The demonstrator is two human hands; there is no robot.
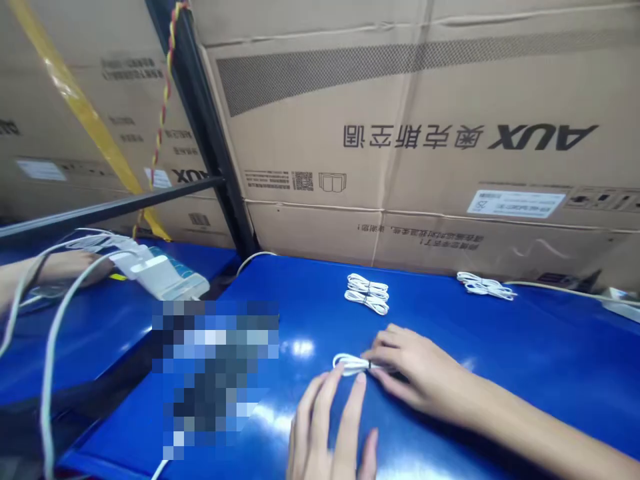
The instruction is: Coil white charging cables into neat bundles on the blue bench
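A small coiled white cable (351, 365) with a dark tie around it lies on the blue tabletop (440, 440). My right hand (410, 367) grips its right end between thumb and fingers, partly covering it. From the near side, my left hand (327, 430) reaches up with its fingers spread, the fingertips at the coil's near edge. Farther back, two more tied white cable coils (367, 294) rest side by side. Another tied white coil (484, 285) sits to the right, close to the boxes.
Large cardboard boxes (310, 147) stand along the back behind a dark metal frame (210, 133). At left are a white power strip (155, 270), hanging white cables and another person's arm (65, 267). A pixelated patch hides part of the table. A white plug-like block (623, 305) lies far right.
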